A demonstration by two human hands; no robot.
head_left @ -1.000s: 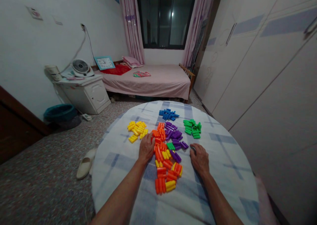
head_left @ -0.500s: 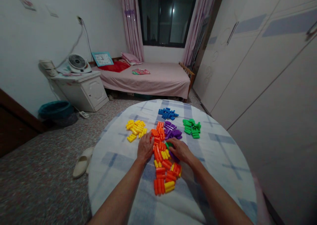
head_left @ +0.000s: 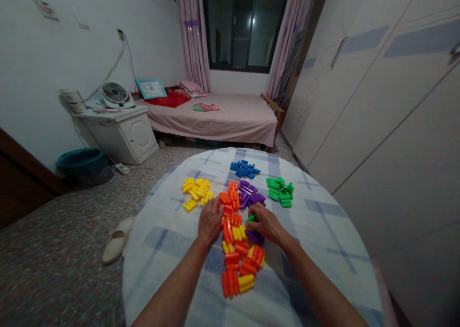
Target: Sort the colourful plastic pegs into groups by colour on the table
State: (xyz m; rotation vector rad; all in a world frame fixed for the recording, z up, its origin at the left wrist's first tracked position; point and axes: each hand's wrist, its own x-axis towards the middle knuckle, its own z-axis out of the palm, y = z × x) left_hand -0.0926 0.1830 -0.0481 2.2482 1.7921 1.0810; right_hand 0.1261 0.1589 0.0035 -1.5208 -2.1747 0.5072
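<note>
Coloured plastic pegs lie on a round table (head_left: 323, 231) with a checked cloth. A mixed heap of orange, red and yellow pegs (head_left: 239, 250) runs down the middle. My left hand (head_left: 210, 219) rests on the heap's left edge, fingers curled onto orange pegs. My right hand (head_left: 264, 223) is pinched on a green peg (head_left: 252, 217) at the heap's right side, over some purple pegs (head_left: 251, 195). Sorted piles lie farther off: yellow (head_left: 196, 193), blue (head_left: 244, 168), green (head_left: 281, 190).
A pink bed (head_left: 223, 116) stands under the dark window beyond the table. A white cabinet (head_left: 118, 133) with a fan is at the left, a teal basin (head_left: 79, 160) beside it. A slipper (head_left: 114, 240) lies on the floor. Wardrobe doors (head_left: 377, 87) fill the right.
My right hand moved left from the bare cloth onto the mixed heap and closed on a green peg. My left hand stayed at the heap's left edge.
</note>
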